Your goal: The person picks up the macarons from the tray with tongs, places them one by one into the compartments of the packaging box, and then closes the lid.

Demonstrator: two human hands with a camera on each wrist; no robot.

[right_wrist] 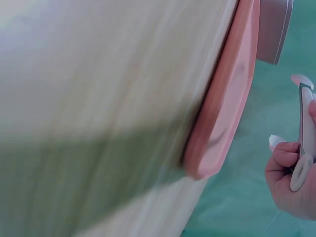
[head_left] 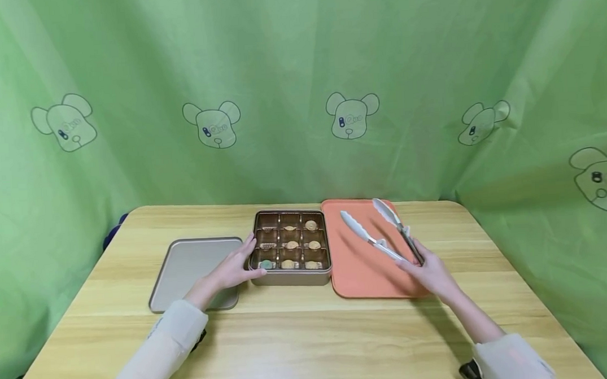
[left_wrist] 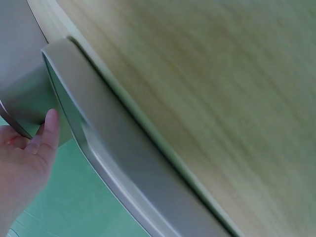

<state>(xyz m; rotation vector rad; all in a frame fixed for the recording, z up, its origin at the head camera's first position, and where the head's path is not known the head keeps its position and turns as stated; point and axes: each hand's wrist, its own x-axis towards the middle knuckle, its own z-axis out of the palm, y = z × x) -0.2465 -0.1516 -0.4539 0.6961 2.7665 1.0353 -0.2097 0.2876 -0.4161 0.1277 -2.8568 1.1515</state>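
Tongs [head_left: 387, 251], held in the right grip [head_left: 431, 271], splayed above the orange tray [head_left: 355, 277]; the left grip [head_left: 235, 266], spread wide, touched the sectioned tin [head_left: 297, 278].

On your table [head_left: 310, 347], the lid [head_left: 197, 270] lies left of the box [head_left: 297, 278], which holds cookies [head_left: 311, 225]; the tray [head_left: 358, 277] lies right.

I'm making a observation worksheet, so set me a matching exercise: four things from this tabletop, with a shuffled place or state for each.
1. Tongs
2. Tin
3. Tray
4. Lid

A. Lies left of the tin
B. Coral-orange, beneath the tongs
C. Gripped by the right hand
D. Divided into compartments, with round pieces inside

Pairs: 1-C, 2-D, 3-B, 4-A
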